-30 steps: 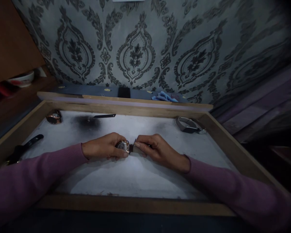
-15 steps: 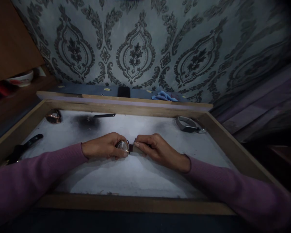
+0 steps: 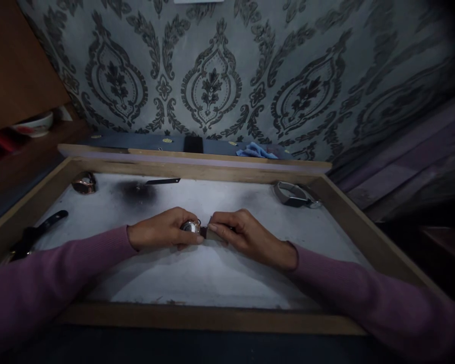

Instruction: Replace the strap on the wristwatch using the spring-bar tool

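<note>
A round-faced wristwatch (image 3: 191, 226) with a dark strap is between my hands, over the white floor of a shallow wooden tray (image 3: 212, 318). My left hand (image 3: 169, 230) is closed around its case, thumb along the near edge. From the other side my right hand (image 3: 242, 232) pinches the dark brown watch strap (image 3: 203, 232) close to the case. Part of the strap, and whatever else may be under the right fingers, is hidden.
Inside the tray lie a rose-gold watch (image 3: 84, 183), a black-strapped watch (image 3: 34, 235), a thin dark blade-like strip (image 3: 163, 181) and a silver-and-black watch (image 3: 293, 194). Behind its back edge are a blue cloth (image 3: 257, 150) and a black flat object (image 3: 193, 144). A bowl (image 3: 36, 125) stands left.
The watch face has tilted slightly in my left hand, and the left thumb has shifted a little toward the strap. My right hand keeps nearly the same place.
</note>
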`<action>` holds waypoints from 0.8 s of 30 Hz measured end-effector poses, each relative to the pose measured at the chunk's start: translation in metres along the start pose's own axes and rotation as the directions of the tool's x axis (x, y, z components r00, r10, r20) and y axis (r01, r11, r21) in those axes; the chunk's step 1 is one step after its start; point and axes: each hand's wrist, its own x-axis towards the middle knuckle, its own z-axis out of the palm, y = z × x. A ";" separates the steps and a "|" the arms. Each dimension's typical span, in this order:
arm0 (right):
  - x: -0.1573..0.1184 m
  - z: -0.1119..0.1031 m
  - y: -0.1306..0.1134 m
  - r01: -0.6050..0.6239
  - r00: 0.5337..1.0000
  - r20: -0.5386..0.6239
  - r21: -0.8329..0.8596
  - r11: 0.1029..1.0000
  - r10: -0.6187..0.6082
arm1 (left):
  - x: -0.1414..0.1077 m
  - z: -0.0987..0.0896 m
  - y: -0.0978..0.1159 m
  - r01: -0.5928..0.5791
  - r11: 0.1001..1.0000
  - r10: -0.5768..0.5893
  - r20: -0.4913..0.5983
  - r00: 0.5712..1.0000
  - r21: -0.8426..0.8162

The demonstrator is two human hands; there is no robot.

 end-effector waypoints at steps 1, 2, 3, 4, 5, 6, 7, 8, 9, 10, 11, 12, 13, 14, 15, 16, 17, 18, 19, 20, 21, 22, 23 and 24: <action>0.000 0.000 0.000 -0.003 1.000 0.000 0.002 1.000 0.003 | 0.000 0.000 -0.001 -0.009 1.000 0.009 -0.002 1.000 0.006; 0.000 0.000 -0.001 -0.004 1.000 0.000 0.005 1.000 0.004 | 0.000 0.001 -0.001 -0.016 1.000 0.016 -0.005 1.000 0.008; 0.000 0.001 -0.001 -0.005 1.000 0.001 0.008 1.000 0.005 | 0.000 0.001 -0.001 -0.022 1.000 0.022 -0.008 1.000 0.009; 0.000 0.001 -0.001 -0.004 1.000 0.002 0.011 1.000 0.004 | 0.000 0.001 -0.001 -0.025 1.000 0.025 -0.010 1.000 0.005; 0.000 0.001 -0.001 -0.005 1.000 0.004 0.014 1.000 0.005 | 0.000 0.002 -0.001 -0.027 1.000 0.027 -0.012 1.000 -0.004; 0.000 0.001 -0.001 -0.007 1.000 0.007 0.017 1.000 0.007 | -0.001 0.002 -0.001 -0.030 0.999 0.030 -0.016 0.999 -0.014; 0.000 0.001 0.000 -0.012 1.000 0.011 0.021 1.000 0.011 | -0.001 0.003 0.000 -0.034 0.999 0.033 -0.017 0.999 -0.022; 0.000 0.001 0.000 -0.017 1.000 0.015 0.025 1.000 0.017 | -0.001 0.003 0.000 -0.036 0.999 0.035 -0.018 0.999 -0.027; 0.000 0.002 -0.001 -0.022 1.000 0.018 0.029 0.999 0.021 | -0.001 0.003 0.000 -0.038 0.999 0.037 -0.016 0.999 -0.030; 0.000 0.002 -0.001 -0.023 1.000 0.021 0.032 0.999 0.023 | -0.002 0.004 0.000 -0.037 0.999 0.037 -0.012 0.999 -0.032; 0.000 0.002 -0.001 -0.024 1.000 0.021 0.035 0.999 0.023 | -0.002 0.004 0.000 -0.037 0.999 0.037 -0.009 0.999 -0.032; 0.000 0.002 -0.001 -0.023 0.999 0.023 0.037 0.999 0.022 | -0.002 0.004 0.000 -0.036 0.999 0.036 -0.009 0.999 -0.033; 0.000 0.002 -0.001 -0.022 0.999 0.024 0.040 0.999 0.022 | -0.002 0.004 0.000 -0.034 0.999 0.034 -0.011 0.999 -0.033; 0.000 0.003 -0.002 -0.023 0.999 0.025 0.042 0.999 0.022 | -0.002 0.004 0.000 -0.032 0.999 0.031 -0.016 0.999 -0.035; 0.000 0.003 -0.002 -0.024 0.999 0.025 0.045 0.999 0.023 | -0.002 0.005 0.000 -0.029 0.999 0.028 -0.021 0.999 -0.036; 0.000 0.003 -0.002 -0.027 0.999 0.025 0.046 0.999 0.026 | -0.002 0.005 0.000 -0.028 0.999 0.027 -0.026 0.999 -0.037; 0.000 0.003 -0.002 -0.029 0.999 0.024 0.048 0.998 0.028 | -0.002 0.005 0.000 -0.029 0.999 0.028 -0.026 0.999 -0.038; 0.000 0.004 -0.001 -0.032 0.999 0.023 0.050 0.998 0.031 | -0.001 0.005 -0.001 -0.032 0.999 0.031 -0.024 0.999 -0.040; 0.000 0.004 -0.001 -0.035 0.999 0.025 0.051 0.998 0.034 | -0.001 0.005 -0.001 -0.034 0.998 0.034 -0.020 0.999 -0.045; 0.000 0.004 -0.001 -0.037 0.999 0.029 0.052 0.998 0.035 | -0.001 0.005 -0.001 -0.038 0.998 0.037 -0.016 0.999 -0.052; 0.000 0.004 0.000 -0.038 0.999 0.034 0.053 0.998 0.036 | -0.001 0.004 -0.001 -0.040 0.998 0.039 -0.011 0.999 -0.057; 0.000 0.004 0.000 -0.038 0.999 0.035 0.053 0.998 0.036 | -0.001 0.004 -0.002 -0.041 0.997 0.040 -0.008 0.999 -0.061; 0.000 0.005 0.000 -0.039 0.999 0.038 0.052 0.998 0.037 | -0.001 0.004 -0.002 -0.041 0.997 0.040 -0.005 0.999 -0.062; 0.000 0.005 0.000 -0.038 0.999 0.038 0.050 0.998 0.036 | -0.001 0.004 -0.002 -0.041 0.997 0.041 -0.002 0.999 -0.060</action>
